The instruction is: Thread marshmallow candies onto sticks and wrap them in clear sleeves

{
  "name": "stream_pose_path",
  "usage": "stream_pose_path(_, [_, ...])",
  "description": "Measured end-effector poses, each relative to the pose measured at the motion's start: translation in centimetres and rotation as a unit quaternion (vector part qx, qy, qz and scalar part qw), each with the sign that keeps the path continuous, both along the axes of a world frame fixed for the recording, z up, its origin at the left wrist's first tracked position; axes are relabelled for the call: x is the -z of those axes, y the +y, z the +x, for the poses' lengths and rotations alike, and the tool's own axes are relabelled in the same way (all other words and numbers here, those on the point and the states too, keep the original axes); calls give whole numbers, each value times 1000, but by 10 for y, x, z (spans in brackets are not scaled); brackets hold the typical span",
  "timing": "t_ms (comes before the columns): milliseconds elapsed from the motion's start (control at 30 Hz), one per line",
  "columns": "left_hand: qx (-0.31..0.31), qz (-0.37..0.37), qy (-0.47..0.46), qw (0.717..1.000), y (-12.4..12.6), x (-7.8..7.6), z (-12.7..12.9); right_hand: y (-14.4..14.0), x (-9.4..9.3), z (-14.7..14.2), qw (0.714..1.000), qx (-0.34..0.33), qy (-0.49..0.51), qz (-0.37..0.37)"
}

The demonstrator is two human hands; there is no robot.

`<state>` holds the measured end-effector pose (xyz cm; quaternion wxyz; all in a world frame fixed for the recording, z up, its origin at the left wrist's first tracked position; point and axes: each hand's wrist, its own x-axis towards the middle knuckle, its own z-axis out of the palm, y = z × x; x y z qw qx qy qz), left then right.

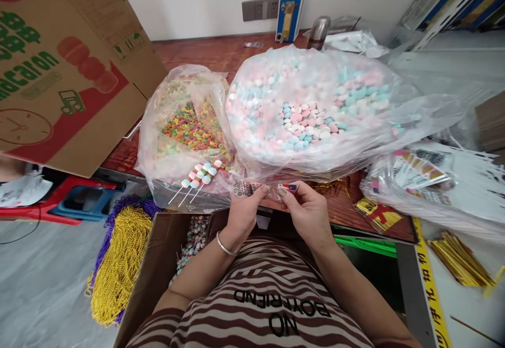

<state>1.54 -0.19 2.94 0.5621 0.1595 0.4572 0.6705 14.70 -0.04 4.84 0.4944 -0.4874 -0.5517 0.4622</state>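
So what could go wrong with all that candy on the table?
Three things might.

1. The candy sticks lie at the table edge, their stick ends poking past it, so a bump could tip them into the open box.

2. The big bag of pastel candies is open and heaped, right above both hands; a nudge could spill pieces.

3. The left hand and right hand pinch a small clear wrapper with just their fingers, so it might slip.

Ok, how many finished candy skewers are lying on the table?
3, side by side in front of the colourful candy bag, left of the left hand: skewers. More may be hidden under plastic.
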Motion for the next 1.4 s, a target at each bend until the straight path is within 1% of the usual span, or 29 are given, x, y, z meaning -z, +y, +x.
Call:
stream_pose_path(67, [-7,12,16,1000,3,2,-1,1,4,-2,1000,7,-23,0])
stream_pose_path(133, [-1,19,21,1000,5,1,0,2,8,-3,999,13,-33,-6])
stream_pose_path(267, [16,13,-13,1000,10,1,1,3,13,-5,998,13,-66,-10])
stream_pose_path(433, [54,-28,-49,997,11,6,-4,7,13,-6,994,29,-104,19])
stream_pose_path(533, [66,-44,-88,993,13,10,-7,9,13,-6,994,21,-109,21])
stream_pose_path(667, [53,-67,-175,981,18,11,-11,5,12,-3,997,2,-75,18])
stream_pose_path(733, [45,-76,-206,975,20,11,-13,1,10,0,997,20,-57,42])
stream_pose_path(800, [39,-79,-222,971,20,11,-15,-2,7,1,994,35,-53,94])
stream_pose_path(867, [43,-75,-234,968,20,12,-17,-4,3,0,985,29,-67,158])
stream_pose_path(933, [53,-71,-240,967,19,13,-18,-5,0,-2,974,11,-96,207])
stream_pose_path(1033, [69,-69,-233,967,17,13,-18,-5,-3,-6,965,-26,-124,229])
stream_pose_path(1133, [67,-58,-233,968,15,9,-22,-6,-6,-8,965,-45,-114,232])
stream_pose_path(1200, [54,-49,-237,969,12,4,-32,-6,-9,-9,965,-29,-99,241])
stream_pose_path(1233, [41,-44,-236,970,10,2,-41,-5,-11,-10,965,-21,-94,244])
stream_pose_path(1300, [-4,-23,-230,973,1,-3,-68,-1,-14,-16,964,-28,-99,245])
stream_pose_path(1333, [-33,-5,-225,974,-6,-5,-84,3,-14,-23,963,-49,-113,240])
stream_pose_path(1400, [-92,40,-213,972,-23,-9,-121,11,-11,-43,950,-120,-171,233])
